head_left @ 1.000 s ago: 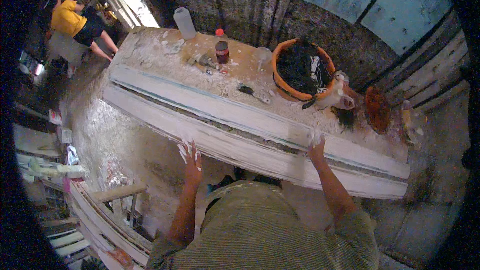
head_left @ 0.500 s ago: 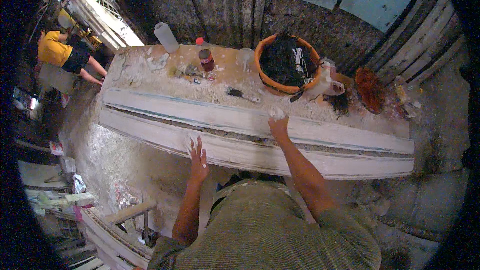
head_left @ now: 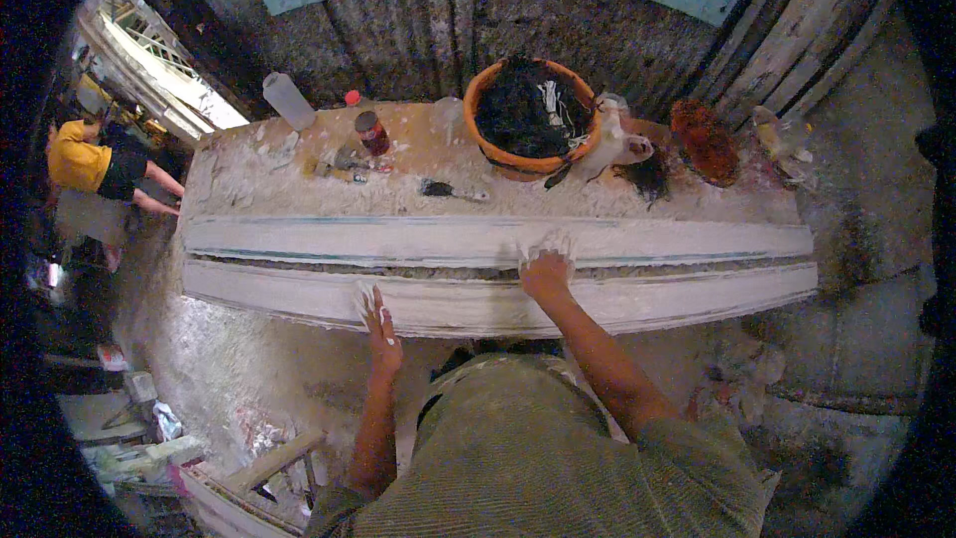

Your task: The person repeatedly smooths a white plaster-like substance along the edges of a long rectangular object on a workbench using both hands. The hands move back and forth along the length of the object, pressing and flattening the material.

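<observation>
Two long white-coated planks lie side by side across the bench, with a dark gap between them: a far plank (head_left: 418, 241) and a near plank (head_left: 458, 301). My right hand (head_left: 547, 271) presses down at the near edge of the far plank, its fingers bent and covered in white. Whether it grips a small white pad or lump, I cannot make out. At the near plank's front edge is my left hand (head_left: 381, 327), fingers stretched out and white at the tips, holding nothing.
Behind the planks stand an orange tub (head_left: 480, 139) of dark material, a dark red bottle (head_left: 372, 134), a white plastic bottle (head_left: 289, 102) and a brush (head_left: 450, 189). A rusty-brown round object (head_left: 703, 142) lies to the right. Far left, a person in a yellow top (head_left: 80, 157) bends over.
My right hand has come nearer to me, from the middle of the far plank to its near edge. My left hand stays by the near plank's front edge. The view has turned slightly.
</observation>
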Motion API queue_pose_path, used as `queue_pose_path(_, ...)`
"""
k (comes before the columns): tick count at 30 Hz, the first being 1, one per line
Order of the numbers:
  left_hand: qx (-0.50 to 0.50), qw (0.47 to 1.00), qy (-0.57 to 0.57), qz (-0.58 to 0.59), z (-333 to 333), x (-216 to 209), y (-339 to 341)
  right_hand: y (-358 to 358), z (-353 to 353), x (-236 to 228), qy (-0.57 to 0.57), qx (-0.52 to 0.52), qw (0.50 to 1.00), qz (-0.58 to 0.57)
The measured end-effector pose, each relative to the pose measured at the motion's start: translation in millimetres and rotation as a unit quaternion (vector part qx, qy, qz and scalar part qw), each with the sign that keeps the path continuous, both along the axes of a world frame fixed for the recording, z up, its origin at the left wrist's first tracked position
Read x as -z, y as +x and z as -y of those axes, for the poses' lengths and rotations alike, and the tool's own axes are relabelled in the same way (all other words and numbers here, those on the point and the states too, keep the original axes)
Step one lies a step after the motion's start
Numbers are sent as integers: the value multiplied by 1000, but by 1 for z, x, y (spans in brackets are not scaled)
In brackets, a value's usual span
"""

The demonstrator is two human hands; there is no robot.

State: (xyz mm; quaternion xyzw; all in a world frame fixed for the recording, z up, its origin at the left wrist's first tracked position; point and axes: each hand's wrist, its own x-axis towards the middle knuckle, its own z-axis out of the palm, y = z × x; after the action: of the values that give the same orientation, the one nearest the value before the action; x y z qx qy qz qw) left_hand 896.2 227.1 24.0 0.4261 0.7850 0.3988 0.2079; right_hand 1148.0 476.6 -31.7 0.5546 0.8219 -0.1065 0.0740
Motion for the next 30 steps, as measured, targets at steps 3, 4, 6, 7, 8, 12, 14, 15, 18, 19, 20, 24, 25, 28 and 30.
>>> queue_pose_path(3,-9,1000,-2,18,-12,-3,7,-9,11,3,7,-72,997,18)
queue_pose_path(4,-10,1000,-4,22,-15,-4,9,-13,15,3,-15,-101,995,20)
queue_pose_path(6,-2,1000,-5,24,-17,-6,10,-11,18,-2,-75,-161,984,-10)
queue_pose_path(7,5,1000,-6,25,-17,-6,10,-6,17,-7,-63,-106,992,26)
queue_pose_path(8,10,1000,-7,24,-16,-6,9,3,14,-12,-62,-77,995,28)
queue_pose_path(12,20,999,-11,23,-14,-3,5,37,2,-29,-54,-8,998,-34)
queue_pose_path(14,28,999,-12,22,-15,-1,4,32,5,-23,-42,-16,997,-63)
queue_pose_path(15,31,999,-12,21,-16,0,3,22,10,-17,-37,-58,996,-61)
queue_pose_path(18,39,999,-12,20,-19,-1,0,6,22,-1,-49,-120,990,-55)
queue_pose_path(19,40,999,-11,21,-20,-2,-1,4,24,3,-69,-143,986,-56)
queue_pose_path(20,39,999,-9,18,-19,-3,-3,11,25,5,-79,-54,993,-73)
queue_pose_path(24,30,999,-10,16,-16,-2,-8,35,17,5,-13,-95,994,59)
queue_pose_path(25,29,999,-12,15,-15,-2,-9,33,17,7,-55,-72,996,-7)
queue_pose_path(28,32,999,-20,16,-11,-2,-9,-4,27,18,-132,-59,986,-88)
queue_pose_path(30,37,999,-25,15,-9,-2,-7,-50,44,30,-128,-113,979,-111)
